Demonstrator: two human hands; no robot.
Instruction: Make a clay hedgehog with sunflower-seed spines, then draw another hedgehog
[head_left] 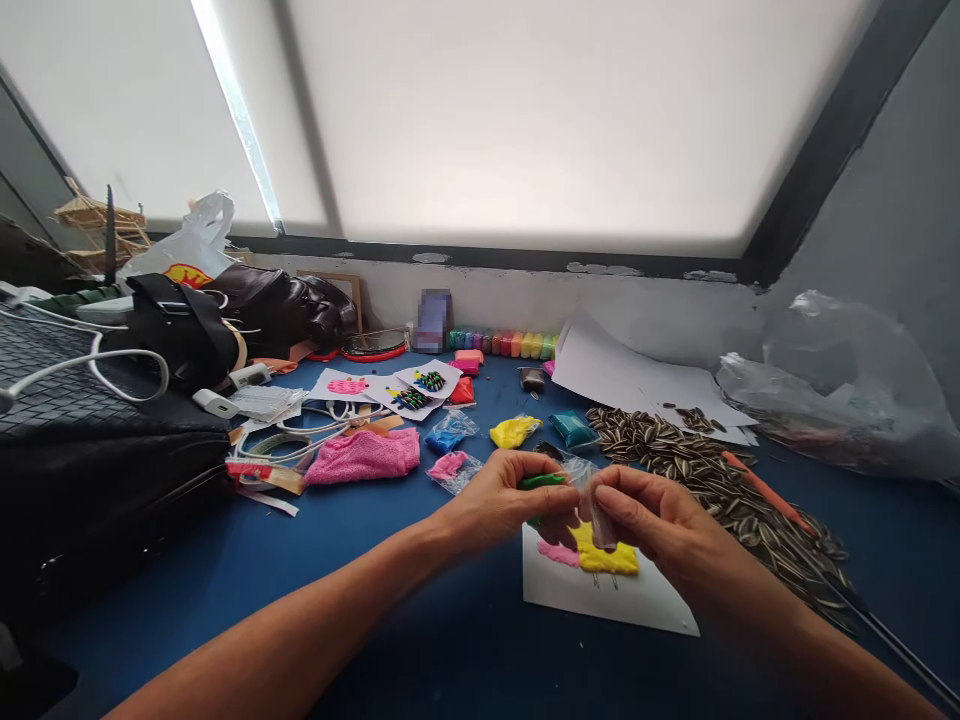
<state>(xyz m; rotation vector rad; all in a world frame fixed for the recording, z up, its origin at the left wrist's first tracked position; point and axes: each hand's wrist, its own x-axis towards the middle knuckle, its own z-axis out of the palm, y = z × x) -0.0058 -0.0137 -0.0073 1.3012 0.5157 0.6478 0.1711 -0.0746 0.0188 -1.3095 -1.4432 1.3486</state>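
Fingers of my left hand (517, 495) are closed round a small packet of green clay (541, 482). Close beside it, my right hand (649, 510) pinches a clear plastic flap (602, 520), which looks like part of the same bag. Both hands hover over a white paper sheet (600, 602). On that sheet lies a flattened yellow clay shape (619, 562) with a pink clay patch (559, 553) at its left, and short drawn lines below. My hands cover the sheet's upper part. Behind them rest packets of yellow clay (514, 431), blue clay (450, 433) and teal clay (574, 430).
A heap of striped sunflower seeds (675, 450) spreads at right, with orange-handled tweezers or a similar tool (769, 490) across it. A pink cloth (364, 456), white cables and a black bag (112, 480) occupy the left. White papers (637, 375) and a plastic bag (855, 390) stand behind.
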